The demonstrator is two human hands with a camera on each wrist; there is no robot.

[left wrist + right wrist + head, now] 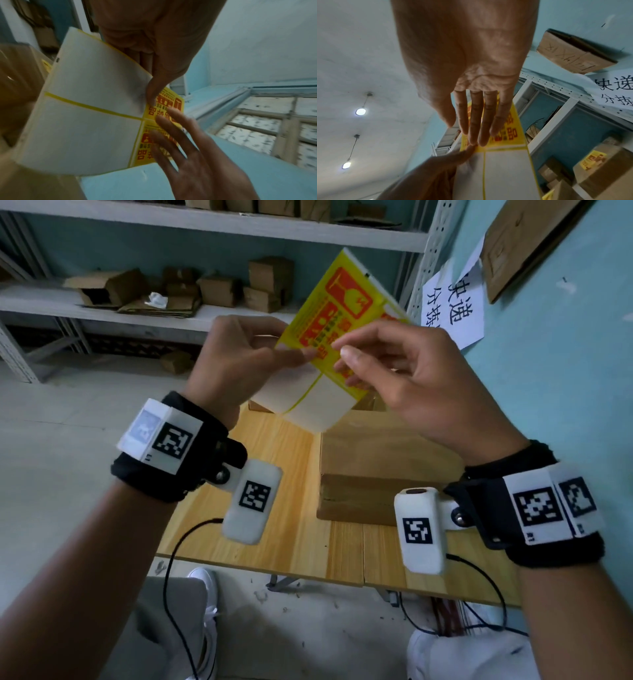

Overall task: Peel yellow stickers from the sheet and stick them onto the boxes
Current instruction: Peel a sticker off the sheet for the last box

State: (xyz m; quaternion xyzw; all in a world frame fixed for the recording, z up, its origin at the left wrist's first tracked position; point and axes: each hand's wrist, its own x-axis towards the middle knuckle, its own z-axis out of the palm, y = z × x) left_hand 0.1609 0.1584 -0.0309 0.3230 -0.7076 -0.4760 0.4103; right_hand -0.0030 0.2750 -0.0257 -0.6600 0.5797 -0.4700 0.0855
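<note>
Head view shows the left hand [239, 350] pinching a yellow sticker sheet [329, 337] with red glass icons above the cardboard box [387, 460], right hand [404, 371] fingers loosely spread against it, wall paper [452, 306] reading "快递".

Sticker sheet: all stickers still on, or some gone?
Partly stripped. The sticker sheet shows two blank white cells near the left hand; yellow stickers remain above.

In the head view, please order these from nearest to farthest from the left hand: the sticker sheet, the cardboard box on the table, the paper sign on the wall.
1. Sticker sheet: pinched by the left hand.
2. Cardboard box: on the table, below and to the right.
3. Paper sign: on the wall, far right.
</note>
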